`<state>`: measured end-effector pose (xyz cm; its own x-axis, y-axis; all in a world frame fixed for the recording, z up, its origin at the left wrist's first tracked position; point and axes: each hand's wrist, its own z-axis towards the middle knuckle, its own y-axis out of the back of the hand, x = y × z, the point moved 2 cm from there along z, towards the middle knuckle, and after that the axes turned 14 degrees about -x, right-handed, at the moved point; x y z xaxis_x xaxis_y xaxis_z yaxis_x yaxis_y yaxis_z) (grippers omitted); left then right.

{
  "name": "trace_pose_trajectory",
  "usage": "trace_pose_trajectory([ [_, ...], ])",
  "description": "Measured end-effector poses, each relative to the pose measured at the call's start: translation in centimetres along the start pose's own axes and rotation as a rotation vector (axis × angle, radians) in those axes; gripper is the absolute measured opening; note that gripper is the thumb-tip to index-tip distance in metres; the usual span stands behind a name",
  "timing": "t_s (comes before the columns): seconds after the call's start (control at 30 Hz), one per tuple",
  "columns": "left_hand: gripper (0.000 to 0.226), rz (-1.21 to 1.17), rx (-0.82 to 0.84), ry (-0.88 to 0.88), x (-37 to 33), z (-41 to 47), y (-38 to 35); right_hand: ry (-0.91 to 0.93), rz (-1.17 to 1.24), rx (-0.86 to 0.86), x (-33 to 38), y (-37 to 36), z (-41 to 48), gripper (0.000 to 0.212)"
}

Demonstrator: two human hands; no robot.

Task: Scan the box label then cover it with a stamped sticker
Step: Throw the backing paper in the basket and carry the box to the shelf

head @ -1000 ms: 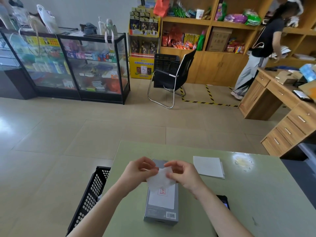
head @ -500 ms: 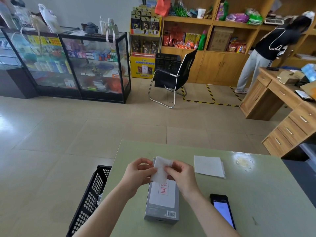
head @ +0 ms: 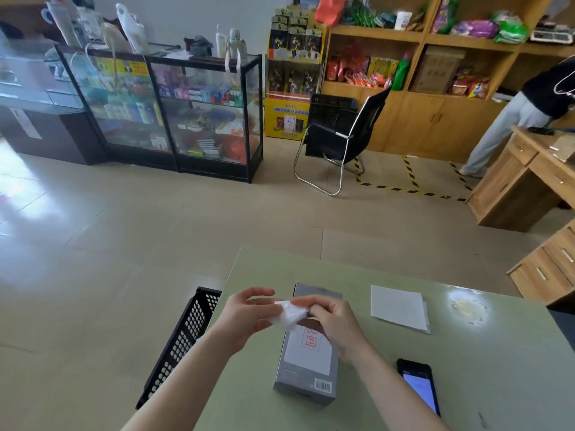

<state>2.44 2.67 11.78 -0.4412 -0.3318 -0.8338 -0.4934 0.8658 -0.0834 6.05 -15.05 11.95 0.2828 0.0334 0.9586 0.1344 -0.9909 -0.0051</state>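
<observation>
A grey box (head: 306, 385) lies flat on the green table (head: 466, 368), a barcode at its near end. On its top is a white sticker (head: 306, 353) with a red stamp mark. Above the box's far half, my left hand (head: 245, 317) and my right hand (head: 334, 318) both pinch a crumpled white piece of paper (head: 287, 315), held just above the box. My right hand hides the sticker's far right corner.
A black phone (head: 418, 385) with a lit screen lies right of the box. A stack of white sheets (head: 398, 307) sits further back right. A black plastic crate (head: 180, 340) stands against the table's left edge. A person stands at the wooden desk (head: 522, 175) far right.
The white paper has gone from a flatter sheet to a crumpled wad between my hands. My hands have stayed over the box's far half. The head camera has tilted slightly.
</observation>
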Motion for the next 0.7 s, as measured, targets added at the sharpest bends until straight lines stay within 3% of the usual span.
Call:
trace_pose_trajectory([
  [0.07,0.031,-0.015,-0.065,-0.056,0.2,-0.2,1.0,-0.113,0.079,0.041,-0.2,-0.9,0.2,0.03],
  [0.17,0.028,-0.016,-0.138,-0.133,0.4,-0.5,2.5,-0.08,-0.05,0.069,-0.9,-2.4,0.3,0.014],
  [0.37,0.02,0.07,-0.257,-0.266,1.7,0.7,6.4,-0.017,-0.171,-0.048,-2.0,-7.0,1.2,0.013],
  [0.47,0.027,0.144,-0.238,-0.312,2.4,1.9,8.8,-0.036,-0.16,-0.102,-2.8,-10.1,1.7,0.009],
  [0.7,0.031,0.394,-0.388,-0.354,2.0,7.1,16.8,-0.09,-0.28,-0.094,-5.3,-19.0,3.1,0.012],
])
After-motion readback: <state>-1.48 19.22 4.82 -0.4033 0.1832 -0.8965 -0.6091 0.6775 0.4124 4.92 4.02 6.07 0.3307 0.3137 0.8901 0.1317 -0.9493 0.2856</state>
